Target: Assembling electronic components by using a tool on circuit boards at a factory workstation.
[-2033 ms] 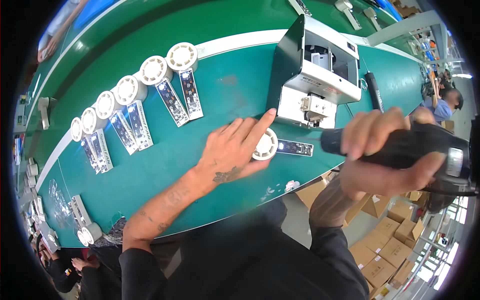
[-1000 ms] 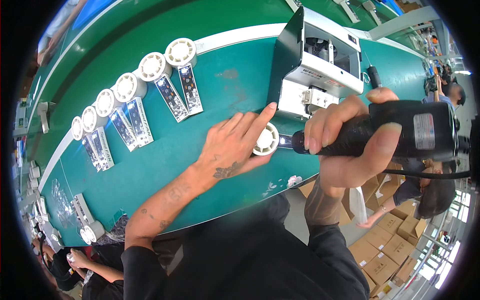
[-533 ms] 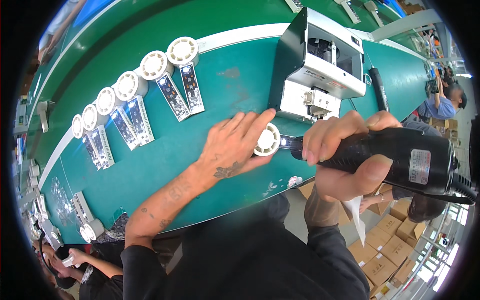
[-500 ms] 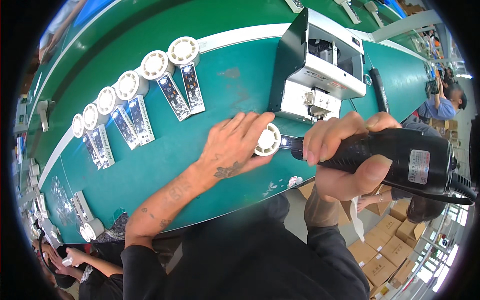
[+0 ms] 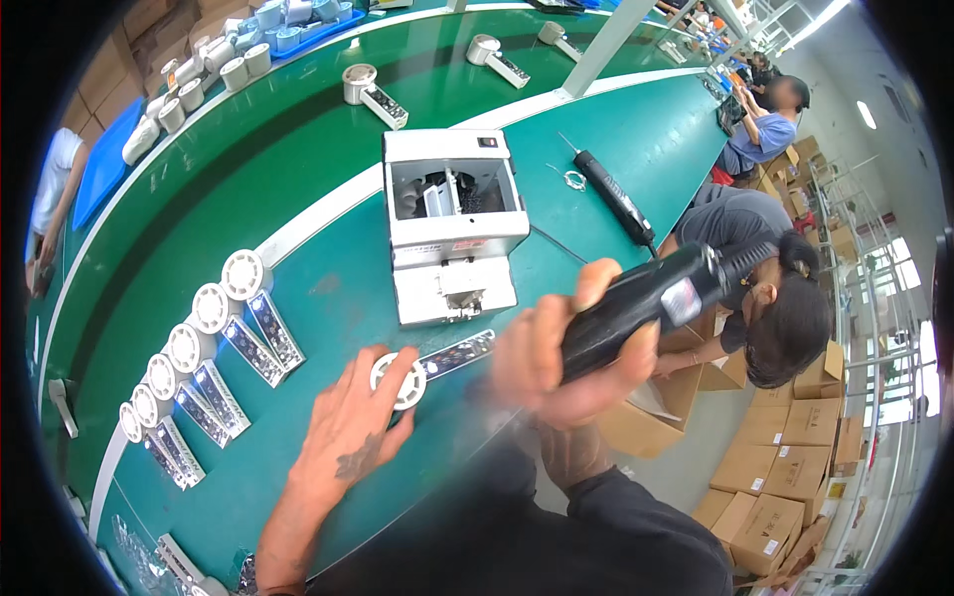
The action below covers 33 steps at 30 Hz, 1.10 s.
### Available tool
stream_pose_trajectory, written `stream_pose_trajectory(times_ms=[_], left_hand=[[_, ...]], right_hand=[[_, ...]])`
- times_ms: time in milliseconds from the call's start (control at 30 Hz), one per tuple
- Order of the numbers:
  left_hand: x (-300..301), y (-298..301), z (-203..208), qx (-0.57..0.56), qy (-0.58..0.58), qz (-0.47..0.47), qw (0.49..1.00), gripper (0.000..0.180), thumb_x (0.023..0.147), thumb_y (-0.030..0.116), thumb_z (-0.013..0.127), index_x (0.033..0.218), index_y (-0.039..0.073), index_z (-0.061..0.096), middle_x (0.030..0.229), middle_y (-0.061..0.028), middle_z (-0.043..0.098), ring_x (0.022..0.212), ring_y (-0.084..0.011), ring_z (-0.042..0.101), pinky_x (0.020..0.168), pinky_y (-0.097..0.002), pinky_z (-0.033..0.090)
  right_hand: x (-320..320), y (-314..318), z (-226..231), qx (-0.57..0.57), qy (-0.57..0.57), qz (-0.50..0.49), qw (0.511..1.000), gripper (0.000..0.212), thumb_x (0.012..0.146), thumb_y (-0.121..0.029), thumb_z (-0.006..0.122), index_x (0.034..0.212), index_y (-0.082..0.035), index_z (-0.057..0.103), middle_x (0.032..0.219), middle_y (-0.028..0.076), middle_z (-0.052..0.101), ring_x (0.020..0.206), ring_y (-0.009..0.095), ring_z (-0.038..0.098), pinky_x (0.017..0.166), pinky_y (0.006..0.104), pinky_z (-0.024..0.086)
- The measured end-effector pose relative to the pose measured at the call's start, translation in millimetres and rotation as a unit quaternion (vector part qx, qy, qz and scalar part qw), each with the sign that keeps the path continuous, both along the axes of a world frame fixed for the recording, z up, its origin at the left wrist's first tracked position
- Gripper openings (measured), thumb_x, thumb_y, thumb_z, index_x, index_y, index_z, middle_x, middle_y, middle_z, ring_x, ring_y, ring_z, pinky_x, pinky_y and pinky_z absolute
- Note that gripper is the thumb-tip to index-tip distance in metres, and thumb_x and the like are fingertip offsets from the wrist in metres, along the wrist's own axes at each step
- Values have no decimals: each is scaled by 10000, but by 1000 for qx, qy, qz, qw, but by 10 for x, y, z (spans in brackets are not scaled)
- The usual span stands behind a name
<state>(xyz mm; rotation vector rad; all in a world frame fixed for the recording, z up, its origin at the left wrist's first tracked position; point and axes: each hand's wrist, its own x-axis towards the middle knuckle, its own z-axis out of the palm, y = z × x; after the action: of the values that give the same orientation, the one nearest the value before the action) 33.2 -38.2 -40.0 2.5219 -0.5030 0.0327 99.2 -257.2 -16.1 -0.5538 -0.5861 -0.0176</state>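
My left hand [image 5: 348, 422] is closed around the round white head of a small handheld fan [image 5: 399, 380], which rests on the green table. The fan's handle points right and shows a bare circuit board. Above and to the right of that handle, my right hand [image 5: 566, 358], partly blurred, grips a black electric screwdriver [image 5: 636, 310]. The screwdriver's tip is hidden behind my fingers and blur. Just beyond the fan stands a white and silver screw feeder [image 5: 452, 238].
A row of several similar fans [image 5: 211, 310] lies to the left. A second black electric screwdriver [image 5: 613, 199] lies beyond the feeder. More fans [image 5: 376, 94] sit on the green conveyor [image 5: 308, 129]. At right, a person [image 5: 730, 288] bends over an open carton [image 5: 651, 417] near stacked boxes [image 5: 775, 507].
My view has swung to the right. The screwdriver has lifted away from the fan's handle, baring its circuit board, while my left hand stays on the fan's head.
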Motion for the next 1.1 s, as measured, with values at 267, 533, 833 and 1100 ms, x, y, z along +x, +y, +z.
stream_pose_trajectory(times_ms=[267,533,833,1100], left_hand=[[-429,759,740,-93,146,3,985,649,755,277,957,1279,40,654,1115,-152,736,866,-301,768,834,-402,610],[769,1527,1023,-59,12,216,975,558,849,287,846,1271,7,613,1105,-83,676,1063,-184,665,982,-337,521],[2775,2417,-134,237,30,275,931,633,850,497,829,1234,21,667,1187,-265,732,1116,-370,725,946,-457,578],[4121,884,-441,308,-289,194,885,657,913,198,715,1544,297,562,1558,-133,567,1411,-406,568,1152,-490,495]], right_hand=[[154,-950,-524,219,287,104,927,589,1132,-582,417,1243,-18,545,651,45,468,444,140,463,415,295,424],[102,-876,-987,171,347,19,922,501,1111,-563,499,1124,-69,587,619,3,411,436,118,410,405,274,358],[206,-919,-1017,125,382,12,915,494,1121,-577,438,1140,-109,595,607,-3,420,403,111,359,364,282,297],[217,-1034,-1038,119,347,37,930,481,1117,-543,501,1147,-69,579,712,11,416,530,110,413,476,266,370]])
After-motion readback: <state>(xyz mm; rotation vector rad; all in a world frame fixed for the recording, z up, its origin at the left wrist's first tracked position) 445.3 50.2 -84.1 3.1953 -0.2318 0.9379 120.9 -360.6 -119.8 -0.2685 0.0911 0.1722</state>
